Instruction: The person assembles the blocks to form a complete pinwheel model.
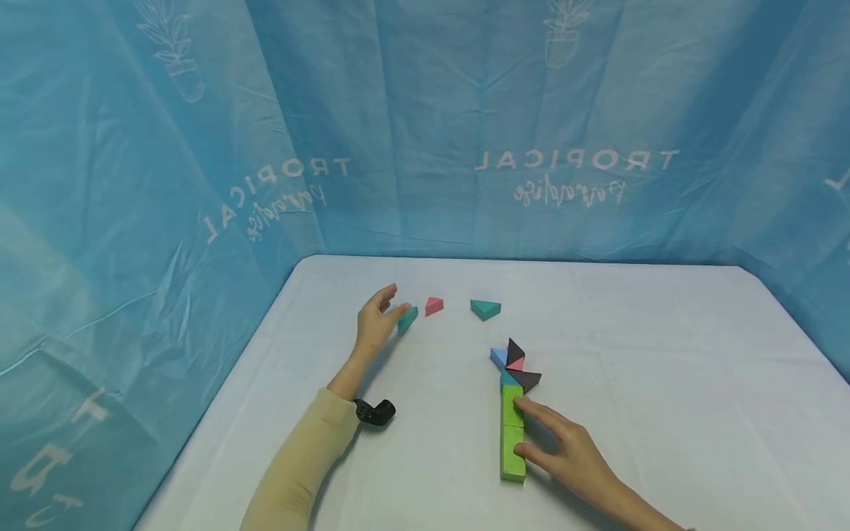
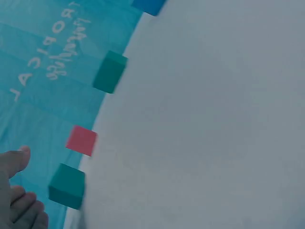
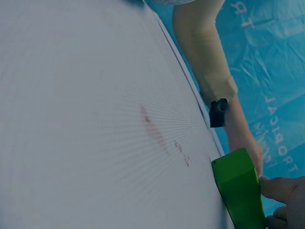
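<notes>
My left hand (image 1: 375,324) is at the far left of the table, thumb and fingers apart. Beside its thumb tip stands a teal triangular block (image 1: 408,320); the left wrist view shows this teal block (image 2: 66,186) outside the fingers (image 2: 28,210). My right hand (image 1: 571,453) touches the right side of two green blocks (image 1: 513,435) lined end to end, its index finger on the upper one and its thumb on the lower. A green block (image 3: 238,186) also appears against the thumb in the right wrist view. Above the green blocks lie dark triangles (image 1: 524,379), blue triangles (image 1: 498,357) and a small pink triangle (image 1: 516,363).
A pink block (image 1: 434,305) and another teal triangular block (image 1: 486,309) lie toward the back of the white table (image 1: 664,369). Blue printed cloth (image 1: 425,133) hangs behind and at the sides. A black band (image 1: 375,413) sits on my left wrist.
</notes>
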Tool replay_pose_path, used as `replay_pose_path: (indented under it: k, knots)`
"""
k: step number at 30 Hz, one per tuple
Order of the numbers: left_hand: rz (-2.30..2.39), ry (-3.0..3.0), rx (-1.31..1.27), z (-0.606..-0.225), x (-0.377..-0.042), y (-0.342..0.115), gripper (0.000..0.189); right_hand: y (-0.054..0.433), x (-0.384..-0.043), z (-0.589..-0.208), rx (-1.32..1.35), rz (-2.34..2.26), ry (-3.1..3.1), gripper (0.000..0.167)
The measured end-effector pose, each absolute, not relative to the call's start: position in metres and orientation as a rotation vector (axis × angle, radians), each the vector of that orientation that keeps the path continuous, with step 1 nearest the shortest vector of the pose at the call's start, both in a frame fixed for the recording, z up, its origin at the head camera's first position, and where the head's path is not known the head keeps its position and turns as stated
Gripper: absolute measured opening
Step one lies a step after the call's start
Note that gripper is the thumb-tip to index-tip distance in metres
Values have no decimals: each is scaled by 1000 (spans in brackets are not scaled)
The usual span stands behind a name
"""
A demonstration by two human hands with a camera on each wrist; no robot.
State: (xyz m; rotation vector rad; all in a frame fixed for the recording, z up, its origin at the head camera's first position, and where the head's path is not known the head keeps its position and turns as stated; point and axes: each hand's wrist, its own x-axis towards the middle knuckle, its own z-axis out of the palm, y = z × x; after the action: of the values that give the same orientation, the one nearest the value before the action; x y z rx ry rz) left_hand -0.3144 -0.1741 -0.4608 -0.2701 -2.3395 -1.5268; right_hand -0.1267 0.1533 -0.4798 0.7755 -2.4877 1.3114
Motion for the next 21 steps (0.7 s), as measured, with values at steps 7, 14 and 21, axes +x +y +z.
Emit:
replay_pose_path:
  k: [7, 14, 21]
  knots:
    - [-1460, -2460, -142, -481, -306, -173, 59, 154, -126, -480, 765, 1312, -2493, 60]
    - [-1200, -2497, -174, -485, -304, -168, 54, 154, -125, -480, 760, 1312, -2501, 61]
    - [-1143, -2503, -178, -486, -304, -168, 43, 153, -126, -481, 772, 1314, -2478, 63]
